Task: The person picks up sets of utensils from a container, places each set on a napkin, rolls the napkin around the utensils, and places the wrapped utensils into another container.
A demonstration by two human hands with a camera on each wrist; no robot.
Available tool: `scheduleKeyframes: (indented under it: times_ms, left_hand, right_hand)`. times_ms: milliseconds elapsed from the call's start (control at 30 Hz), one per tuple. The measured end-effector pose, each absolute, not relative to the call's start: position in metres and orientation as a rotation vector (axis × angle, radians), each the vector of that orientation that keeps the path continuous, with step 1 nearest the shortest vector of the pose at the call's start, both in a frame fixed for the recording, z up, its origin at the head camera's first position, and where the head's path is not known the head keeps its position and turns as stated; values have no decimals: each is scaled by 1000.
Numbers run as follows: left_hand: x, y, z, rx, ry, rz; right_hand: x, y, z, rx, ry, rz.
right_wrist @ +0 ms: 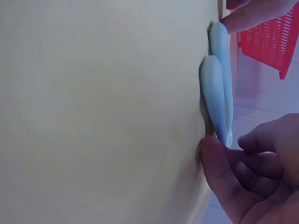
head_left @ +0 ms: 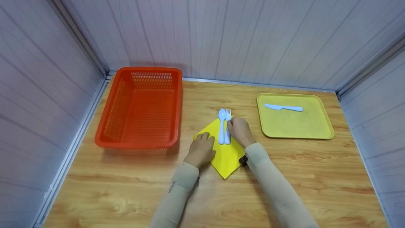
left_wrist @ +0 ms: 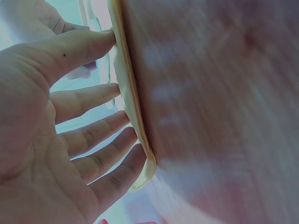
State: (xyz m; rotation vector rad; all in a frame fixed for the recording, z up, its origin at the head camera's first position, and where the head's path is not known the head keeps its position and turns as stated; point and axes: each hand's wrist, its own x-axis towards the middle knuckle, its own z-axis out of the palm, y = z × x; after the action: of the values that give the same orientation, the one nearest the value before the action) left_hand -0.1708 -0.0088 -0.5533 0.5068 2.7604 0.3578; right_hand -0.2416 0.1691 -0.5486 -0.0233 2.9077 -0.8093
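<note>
A yellow napkin (head_left: 226, 160) lies on the table turned like a diamond. On it a pale blue spoon (head_left: 222, 122) and a matching fork (head_left: 227, 134) lie side by side, heads past its far corner. My left hand (head_left: 201, 148) rests on the napkin's left side; in the left wrist view its fingers (left_wrist: 93, 135) are spread and fairly straight along the napkin's edge. At the fork's neck, the curled fingers of my right hand (head_left: 239, 130) pinch it. The right wrist view shows the fork handle (right_wrist: 212, 88) running up from those fingertips, with the spoon handle (right_wrist: 219, 39) beyond it.
An orange-red perforated basket (head_left: 137, 144) stands at the left. To the right is a yellow tray (head_left: 291, 126) bearing a pale blue knife (head_left: 283, 107). Pale panelled walls (head_left: 221, 41) border the wooden table (head_left: 126, 183) at the back and both sides.
</note>
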Motion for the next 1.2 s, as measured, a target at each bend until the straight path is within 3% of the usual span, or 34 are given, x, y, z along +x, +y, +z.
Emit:
scheduleKeyframes:
  times_ms: [800,1200]
  left_hand:
    - [-173,-14,-549,521,2758,484]
    - [-177,36,-523,725,2834,488]
  right_hand:
    - [-235,202,-546,-109,2989,-775]
    - [-245,270,-521,-131,3096,-677]
